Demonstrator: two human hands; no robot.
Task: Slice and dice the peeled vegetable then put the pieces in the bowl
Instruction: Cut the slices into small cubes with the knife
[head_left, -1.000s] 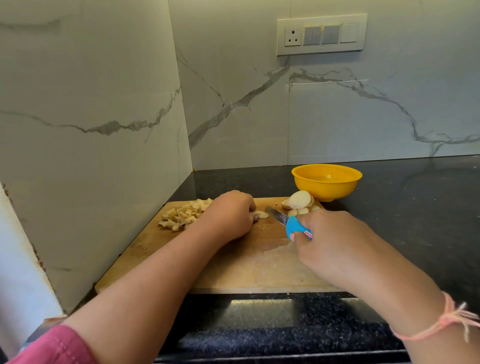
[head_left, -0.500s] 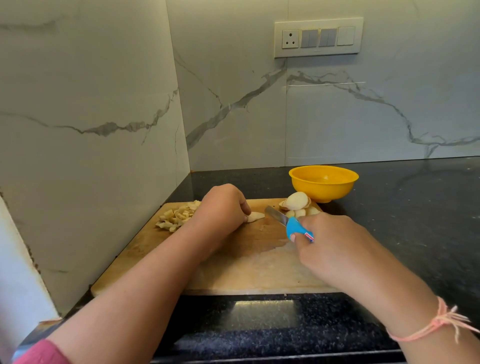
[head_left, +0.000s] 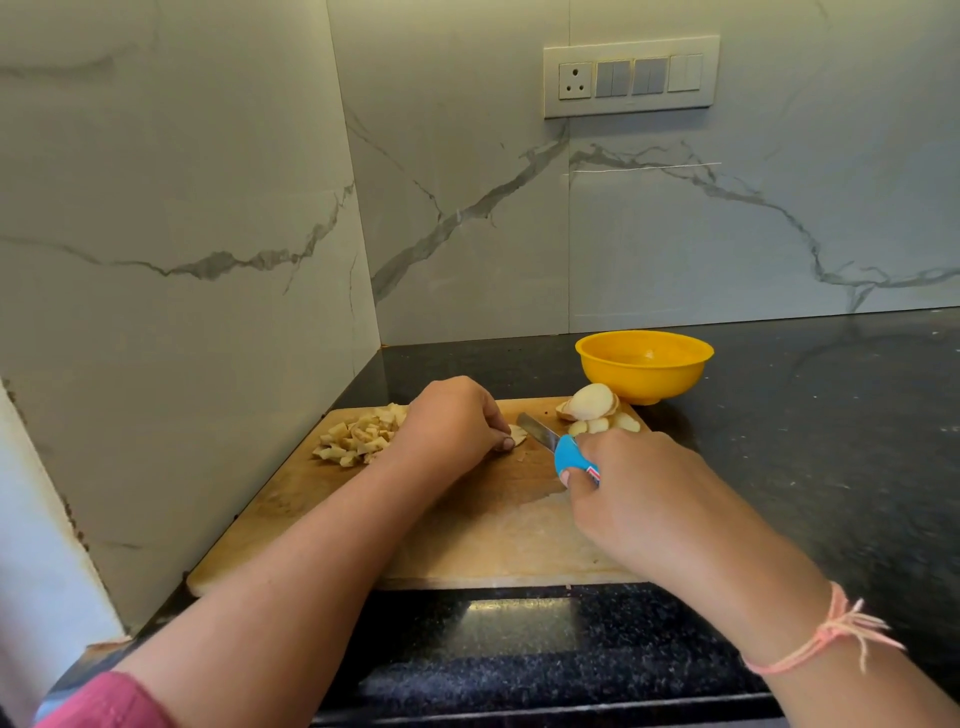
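Peeled vegetable slice (head_left: 518, 432): pale, flat, mid far edge of wooden chopping board (head_left: 467, 535), under L fingertips.
L hand (head_left: 452, 421): fingers curled, pinning slice.
R hand (head_left: 639, 493): grips blue-handled knife (head_left: 553, 446), blade just R of slice.
Diced pile (head_left: 358, 436): far-left corner, beside L hand.
Uncut slices (head_left: 592, 410): far-right corner.
Yellow plastic bowl (head_left: 644, 382): on black worktop (head_left: 805, 441), just past that corner.

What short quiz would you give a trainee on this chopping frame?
1. True or false: the diced pile lies right of the knife.
2. Which hand grips the knife? A) left B) right C) neither.
3. Fill in: the left hand pins a slice on the cutting ____.
Key: 1 false, it lies left of it; 2 B, the right hand; 3 board.
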